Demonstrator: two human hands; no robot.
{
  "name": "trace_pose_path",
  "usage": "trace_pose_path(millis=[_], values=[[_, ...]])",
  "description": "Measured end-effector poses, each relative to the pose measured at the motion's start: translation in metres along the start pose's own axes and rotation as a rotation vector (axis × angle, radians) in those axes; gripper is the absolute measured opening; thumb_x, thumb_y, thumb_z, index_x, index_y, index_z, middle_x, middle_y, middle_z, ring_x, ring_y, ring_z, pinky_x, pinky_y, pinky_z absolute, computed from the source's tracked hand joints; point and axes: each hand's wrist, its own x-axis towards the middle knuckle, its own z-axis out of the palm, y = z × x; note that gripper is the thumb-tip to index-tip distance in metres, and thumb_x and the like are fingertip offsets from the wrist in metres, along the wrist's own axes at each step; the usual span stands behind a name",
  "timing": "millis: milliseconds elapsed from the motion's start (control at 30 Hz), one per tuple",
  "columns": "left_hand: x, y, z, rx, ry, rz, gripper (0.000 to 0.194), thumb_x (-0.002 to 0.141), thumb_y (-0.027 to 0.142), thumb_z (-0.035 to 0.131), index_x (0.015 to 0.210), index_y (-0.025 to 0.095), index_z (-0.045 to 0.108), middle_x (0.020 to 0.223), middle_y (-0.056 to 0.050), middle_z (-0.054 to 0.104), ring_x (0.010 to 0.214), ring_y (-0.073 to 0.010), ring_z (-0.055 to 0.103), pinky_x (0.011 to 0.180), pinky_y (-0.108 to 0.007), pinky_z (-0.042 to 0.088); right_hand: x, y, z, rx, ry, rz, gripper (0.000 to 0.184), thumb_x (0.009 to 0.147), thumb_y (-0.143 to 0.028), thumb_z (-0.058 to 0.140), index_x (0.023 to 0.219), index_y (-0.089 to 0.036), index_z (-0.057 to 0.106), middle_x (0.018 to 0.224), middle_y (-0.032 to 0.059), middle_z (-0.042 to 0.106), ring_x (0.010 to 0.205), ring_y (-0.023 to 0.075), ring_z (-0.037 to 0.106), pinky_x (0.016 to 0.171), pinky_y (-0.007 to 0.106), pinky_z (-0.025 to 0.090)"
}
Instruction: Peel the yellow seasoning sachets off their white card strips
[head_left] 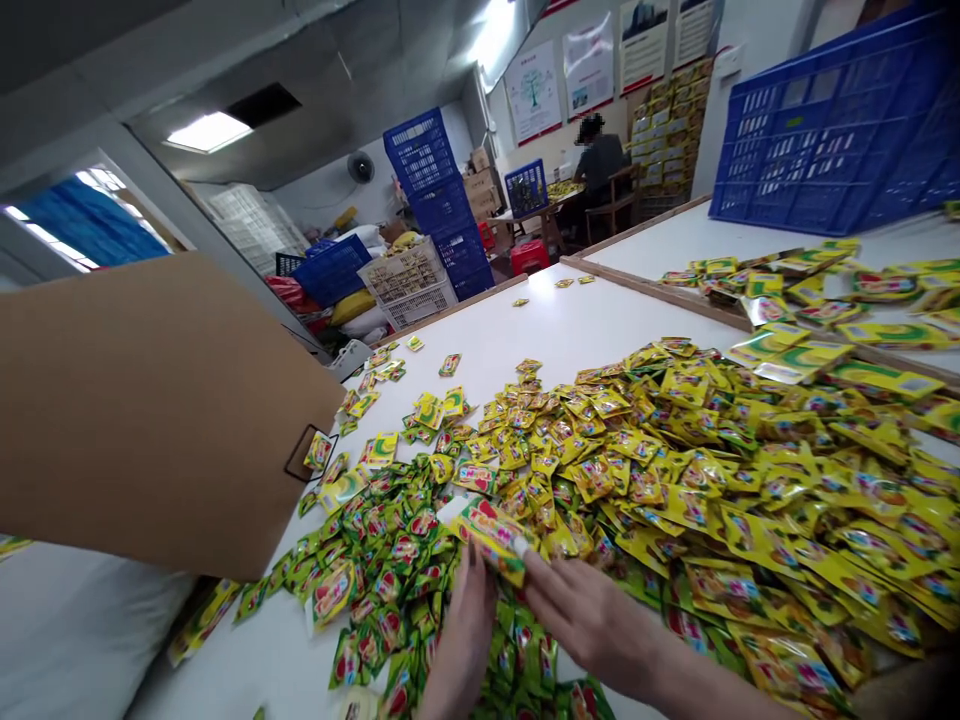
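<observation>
A yellow printed pouch [491,528], with red and green print and a pale upper end, is between my two hands above the table. My left hand [466,625] grips its lower edge from below, fingers closed against it. At the pouch's right end, my right hand [589,612] pinches it between thumb and fingers; something white shows at a fingertip. Beneath my hands lies a heap of small green sachets [397,545] with red print. To the right, a large heap of yellow sachets [660,450] spreads across the table.
A brown cardboard box [150,410] leans at the left, beside a white sack [90,625]. A blue crate [825,130] stands back right, near flat yellow packets [802,355]. Wooden strips [660,290] edge the white tabletop [502,335]. Farther off are stacked crates [442,200] and a seated person [600,160].
</observation>
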Motion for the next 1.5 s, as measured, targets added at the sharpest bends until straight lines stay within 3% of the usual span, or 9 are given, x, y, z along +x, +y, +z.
trace_pose_path(millis=[100, 233, 333, 433, 567, 867, 1000, 1267, 1500], values=[[-0.004, 0.012, 0.009, -0.190, 0.055, -0.119, 0.041, 0.070, 0.037, 0.067, 0.105, 0.016, 0.061, 0.105, -0.009, 0.067, 0.108, -0.0258, 0.057, 0.093, -0.036, 0.044, -0.009, -0.008, -0.013, -0.017, -0.069, -0.136, 0.026, 0.085, -0.008, 0.038, 0.101, -0.011, 0.058, 0.105, 0.0168, 0.064, 0.068, 0.0214, 0.062, 0.056, 0.034, 0.052], [-0.012, 0.023, 0.012, -0.102, 0.004, -0.207, 0.036, 0.058, 0.028, 0.076, 0.089, 0.013, 0.066, 0.080, -0.007, 0.072, 0.084, -0.0248, 0.066, 0.081, -0.036, 0.049, -0.002, -0.008, -0.051, 0.519, 0.013, 0.269, 0.024, 0.083, -0.010, 0.041, 0.102, -0.018, 0.054, 0.093, 0.0092, 0.060, 0.075, 0.0163, 0.060, 0.063, 0.025, 0.051], [-0.023, 0.018, 0.018, 0.114, -0.116, -0.166, 0.042, 0.051, 0.031, 0.081, 0.086, 0.013, 0.065, 0.078, -0.005, 0.071, 0.074, -0.0202, 0.065, 0.073, -0.030, 0.049, 0.018, -0.001, -0.070, 1.000, 0.103, 0.582, 0.014, 0.085, -0.018, 0.044, 0.098, -0.021, 0.050, 0.077, -0.0001, 0.051, 0.054, 0.0090, 0.052, 0.046, 0.019, 0.045], [-0.032, 0.010, 0.027, 0.322, -0.213, -0.148, 0.037, 0.049, 0.035, 0.082, 0.070, 0.014, 0.061, 0.061, 0.000, 0.063, 0.056, -0.0123, 0.056, 0.058, -0.024, 0.044, 0.036, 0.008, -0.070, 1.189, 0.150, 0.625, 0.013, 0.085, -0.021, 0.048, 0.098, -0.022, 0.049, 0.075, -0.0031, 0.047, 0.047, 0.0054, 0.044, 0.041, 0.017, 0.039], [-0.033, 0.007, 0.028, 0.489, -0.314, -0.093, 0.036, 0.055, 0.037, 0.077, 0.060, 0.016, 0.048, 0.054, 0.004, 0.048, 0.051, -0.0084, 0.044, 0.051, -0.021, 0.036, 0.044, 0.017, -0.066, 0.917, 0.068, 0.414, 0.018, 0.079, -0.010, 0.050, 0.094, -0.019, 0.056, 0.083, 0.0017, 0.053, 0.072, 0.0123, 0.052, 0.063, 0.023, 0.043], [-0.028, -0.007, 0.017, 0.665, -0.417, -0.052, 0.033, 0.057, 0.017, 0.070, 0.080, 0.017, 0.047, 0.066, 0.005, 0.048, 0.061, -0.0099, 0.039, 0.057, -0.022, 0.035, 0.050, 0.015, -0.101, 0.472, -0.579, 0.188, 0.035, 0.075, -0.002, 0.045, 0.103, -0.017, 0.060, 0.095, 0.0070, 0.060, 0.082, 0.0165, 0.057, 0.071, 0.024, 0.042], [-0.032, -0.001, 0.018, 0.670, -0.472, -0.145, 0.031, 0.058, 0.020, 0.070, 0.077, 0.017, 0.046, 0.062, 0.006, 0.043, 0.058, -0.0089, 0.036, 0.055, -0.021, 0.032, 0.052, 0.024, -0.106, 0.650, -0.612, 0.171, 0.050, 0.070, 0.002, 0.045, 0.114, -0.020, 0.055, 0.104, 0.0040, 0.063, 0.096, 0.0155, 0.056, 0.083, 0.023, 0.040], [-0.033, -0.007, 0.018, 0.815, -0.573, -0.124, 0.020, 0.065, 0.018, 0.064, 0.070, 0.017, 0.045, 0.060, 0.007, 0.038, 0.056, -0.0084, 0.032, 0.051, -0.021, 0.027, 0.039, 0.017, -0.100, 0.440, -0.676, 0.167, 0.038, 0.072, -0.001, 0.043, 0.098, -0.024, 0.060, 0.084, 0.0025, 0.060, 0.076, 0.0163, 0.057, 0.064, 0.024, 0.039], [-0.030, -0.005, 0.018, 0.779, -0.516, -0.081, 0.019, 0.067, 0.021, 0.065, 0.074, 0.017, 0.048, 0.061, 0.006, 0.041, 0.058, -0.0094, 0.034, 0.053, -0.021, 0.029, 0.032, 0.012, -0.083, 0.504, -0.411, 0.401, 0.027, 0.068, 0.002, 0.043, 0.085, -0.018, 0.050, 0.090, 0.0021, 0.051, 0.080, 0.0126, 0.051, 0.067, 0.021, 0.039]])
